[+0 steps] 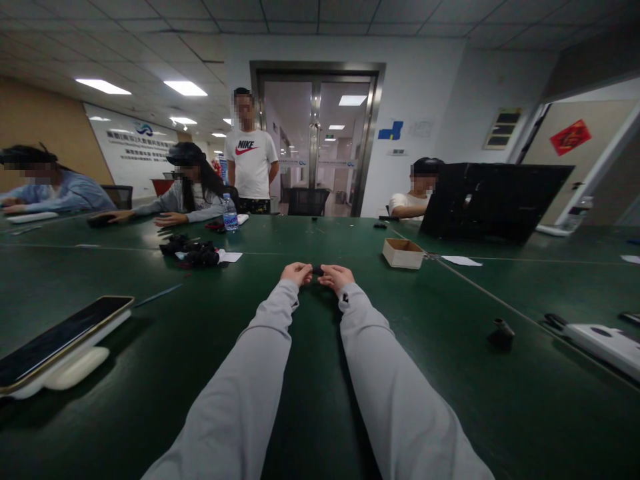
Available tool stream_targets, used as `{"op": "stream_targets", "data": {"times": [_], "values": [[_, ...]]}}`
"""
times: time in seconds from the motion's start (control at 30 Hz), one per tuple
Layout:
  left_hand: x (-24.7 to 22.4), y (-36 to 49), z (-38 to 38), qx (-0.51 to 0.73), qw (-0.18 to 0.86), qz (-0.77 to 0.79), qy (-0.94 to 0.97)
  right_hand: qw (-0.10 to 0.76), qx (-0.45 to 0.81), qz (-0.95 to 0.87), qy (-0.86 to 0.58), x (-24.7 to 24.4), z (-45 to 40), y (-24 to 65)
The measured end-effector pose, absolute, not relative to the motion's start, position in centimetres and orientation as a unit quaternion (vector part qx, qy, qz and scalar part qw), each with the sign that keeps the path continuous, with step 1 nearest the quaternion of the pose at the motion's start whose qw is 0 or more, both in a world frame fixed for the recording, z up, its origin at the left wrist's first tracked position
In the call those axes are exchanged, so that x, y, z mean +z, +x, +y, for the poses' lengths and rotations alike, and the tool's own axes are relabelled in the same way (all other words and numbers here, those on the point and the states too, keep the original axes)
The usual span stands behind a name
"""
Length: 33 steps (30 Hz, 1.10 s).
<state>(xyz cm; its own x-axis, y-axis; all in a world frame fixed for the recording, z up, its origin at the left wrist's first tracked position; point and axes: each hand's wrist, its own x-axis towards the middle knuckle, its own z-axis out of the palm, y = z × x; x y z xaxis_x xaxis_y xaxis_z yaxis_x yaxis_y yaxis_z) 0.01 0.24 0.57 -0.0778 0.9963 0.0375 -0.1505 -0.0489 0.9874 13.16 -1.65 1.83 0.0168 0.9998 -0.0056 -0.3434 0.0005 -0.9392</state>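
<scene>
- The left hand (299, 273) and the right hand (337, 277) met just above the green table (310, 427), both arms stretched straight forward in grey sleeves (400, 360).
- A small black piece (318, 271) lay between the two sets of fingertips, bridging the gap from one hand to the other.
- The left fingers were pinched nearly closed on its left end; the right fingers, curled likewise, gripped its right end. Its exact shape was too small to tell.
- Right of the fingers and slightly beyond them stood an open box (403, 261), with a sheet of white paper (463, 261) farther right.
- Well to the right and nearer the wearer than the fingers sat a dark, stubby part (501, 333); past it lay a white device (607, 343).
- Left of the fingers and a little beyond was a black bundle (193, 252), and behind that an upright water bottle (231, 217).
- Far left and nearer than the fingers, a phone (65, 340) lay tilted on a white support.
- Well beyond the fingers, a person in a white T-shirt (251, 160) stood by glass doors (314, 147), and a black monitor (495, 200) rose to the right.
</scene>
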Motion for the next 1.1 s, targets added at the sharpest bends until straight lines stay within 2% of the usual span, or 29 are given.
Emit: {"op": "stream_targets", "data": {"times": [0.47,0.7,0.93,1.1], "values": [[2.1,-0.3,-1.3,0.443,0.361,0.614,0.545,0.566,0.591,-0.423,-0.389,2.1,-2.3,13.1],[2.7,-0.7,-1.0,0.349,0.241,0.683,0.595,0.552,0.623,-0.437,-0.340,2.1,-2.6,13.4],[2.2,-1.0,0.0,0.340,0.253,0.692,0.585,0.550,0.655,-0.430,-0.291,1.9,-2.5,13.7],[1.7,-1.0,-0.1,0.396,0.268,0.660,0.580,0.532,0.644,-0.432,-0.341,2.1,-2.4,13.7]]}}
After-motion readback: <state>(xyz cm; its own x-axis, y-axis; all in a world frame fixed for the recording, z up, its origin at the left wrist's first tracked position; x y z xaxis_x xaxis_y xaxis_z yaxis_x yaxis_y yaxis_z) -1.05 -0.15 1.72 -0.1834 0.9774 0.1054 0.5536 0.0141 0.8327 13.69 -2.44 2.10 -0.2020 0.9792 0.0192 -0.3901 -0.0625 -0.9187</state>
